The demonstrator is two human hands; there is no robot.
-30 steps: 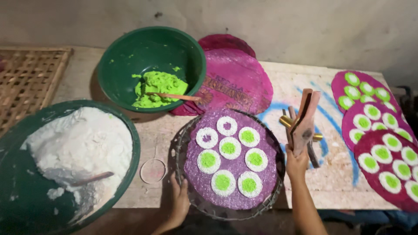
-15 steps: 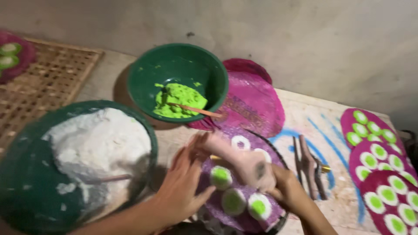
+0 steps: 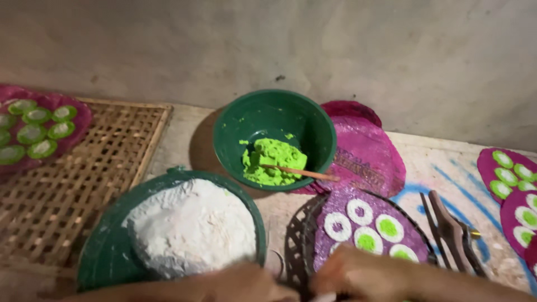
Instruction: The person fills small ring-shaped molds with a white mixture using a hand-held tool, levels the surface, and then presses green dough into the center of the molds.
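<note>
My left hand (image 3: 246,282) and my right hand (image 3: 363,274) lie close together at the bottom edge, blurred, over the near rim of a round dark tray (image 3: 296,240). On the tray lies a purple sheet (image 3: 327,251) with white discs, some filled green (image 3: 388,227). A small white bit shows between the hands; what it is cannot be told. A large green basin of white flour (image 3: 190,229) sits just left of my left hand. Behind stands a green bowl (image 3: 235,134) with green paste (image 3: 274,159) and a wooden spoon (image 3: 299,172).
A wooden press tool (image 3: 450,229) lies right of the tray. Magenta sheets (image 3: 363,148) are stacked behind it. Purple sheets with green-filled discs lie at the far right (image 3: 512,173) and far left (image 3: 33,131). A woven bamboo mat (image 3: 72,184) covers the left side. A wall stands behind.
My right hand let go of the wooden tool, and both hands came together at the tray's near edge. The view has swung left, showing the bamboo mat and left sheet.
</note>
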